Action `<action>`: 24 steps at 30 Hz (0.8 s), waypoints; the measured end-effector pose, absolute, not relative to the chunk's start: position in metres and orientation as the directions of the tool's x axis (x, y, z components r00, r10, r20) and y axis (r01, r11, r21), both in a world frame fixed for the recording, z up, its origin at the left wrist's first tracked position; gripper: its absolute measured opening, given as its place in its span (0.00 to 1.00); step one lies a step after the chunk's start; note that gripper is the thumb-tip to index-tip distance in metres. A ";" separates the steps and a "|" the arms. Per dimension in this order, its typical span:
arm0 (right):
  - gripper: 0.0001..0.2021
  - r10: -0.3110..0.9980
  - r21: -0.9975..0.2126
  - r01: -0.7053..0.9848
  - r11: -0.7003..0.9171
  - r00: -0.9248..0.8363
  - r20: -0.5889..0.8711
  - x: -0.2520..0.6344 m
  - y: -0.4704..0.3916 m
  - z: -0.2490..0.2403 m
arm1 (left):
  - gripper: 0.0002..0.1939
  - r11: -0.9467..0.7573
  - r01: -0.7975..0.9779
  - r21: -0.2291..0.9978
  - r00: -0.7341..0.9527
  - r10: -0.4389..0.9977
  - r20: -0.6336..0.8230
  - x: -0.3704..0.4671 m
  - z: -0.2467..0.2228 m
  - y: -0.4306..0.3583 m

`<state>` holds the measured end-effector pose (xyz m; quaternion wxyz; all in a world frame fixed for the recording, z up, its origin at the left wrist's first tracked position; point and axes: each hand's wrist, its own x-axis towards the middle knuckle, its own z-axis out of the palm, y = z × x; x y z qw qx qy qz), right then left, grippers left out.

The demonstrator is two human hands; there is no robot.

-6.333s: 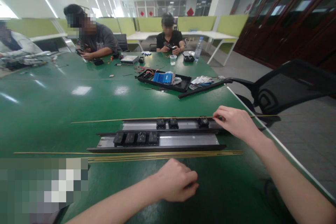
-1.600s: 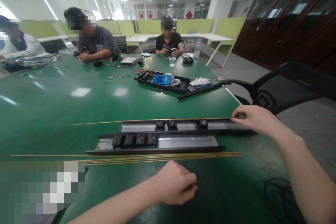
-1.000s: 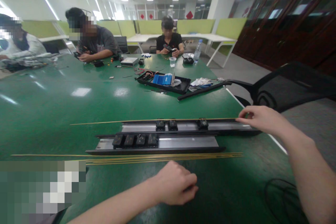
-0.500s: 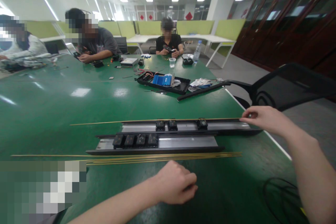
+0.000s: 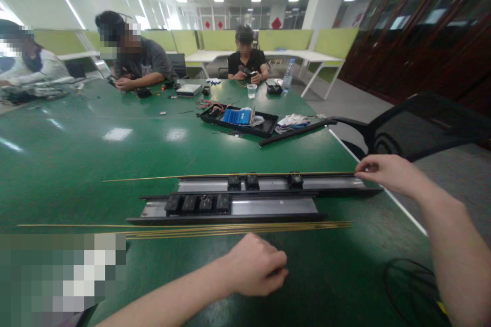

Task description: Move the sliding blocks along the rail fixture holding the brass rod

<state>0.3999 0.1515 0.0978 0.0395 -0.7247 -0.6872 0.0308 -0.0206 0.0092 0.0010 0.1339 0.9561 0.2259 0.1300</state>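
Observation:
My right hand [image 5: 383, 171] pinches the right end of a thin brass-coloured rod [image 5: 161, 178] between thumb and fingertips. This rod lies along the back edge of the far metal rail [image 5: 330, 183], which carries several small black blocks [image 5: 295, 181], and sticks out past the rail's left end. In front is a shorter rail [image 5: 272, 207] with several black blocks [image 5: 188, 204] grouped at its left. Closer still lies a bundle of similar thin rods [image 5: 230, 230]. My left hand [image 5: 258, 266] rests curled shut on the table, just before the bundle; nothing shows in it.
On the green table [image 5: 115, 158], a black tray [image 5: 264, 130] holds a blue finned part. Gloves [image 5: 293, 122] and a long black strip [image 5: 295, 133] lie beside it. A black cable [image 5: 399, 271] coils at lower right. Several people sit across the table.
My right hand and the thin rod have shifted very slightly to the right. My left hand stays almost where it was; the rails and blocks look unmoved.

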 end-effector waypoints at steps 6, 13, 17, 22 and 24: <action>0.17 0.998 -0.117 0.991 -0.059 0.060 0.002 0.409 0.154 0.095 | 0.10 -0.860 0.396 0.322 0.864 0.467 0.186 -0.021 0.004 0.010; 0.18 0.999 -0.132 0.990 -0.037 0.037 0.001 0.414 0.154 0.095 | 0.11 -0.860 0.386 0.333 0.860 0.466 0.207 -0.022 -0.001 0.011; 0.18 0.999 -0.131 0.990 -0.049 0.049 -0.005 0.419 0.154 0.094 | 0.11 -0.860 0.384 0.336 0.859 0.467 0.212 -0.022 -0.002 0.010; 0.18 0.996 -0.145 0.985 -0.091 0.089 -0.025 0.432 0.155 0.091 | 0.11 -0.858 0.384 0.342 0.856 0.469 0.216 -0.021 -0.001 0.010; 0.18 0.995 -0.148 0.984 -0.096 0.094 -0.024 0.436 0.155 0.090 | 0.11 -0.857 0.382 0.345 0.855 0.470 0.220 -0.021 -0.001 0.010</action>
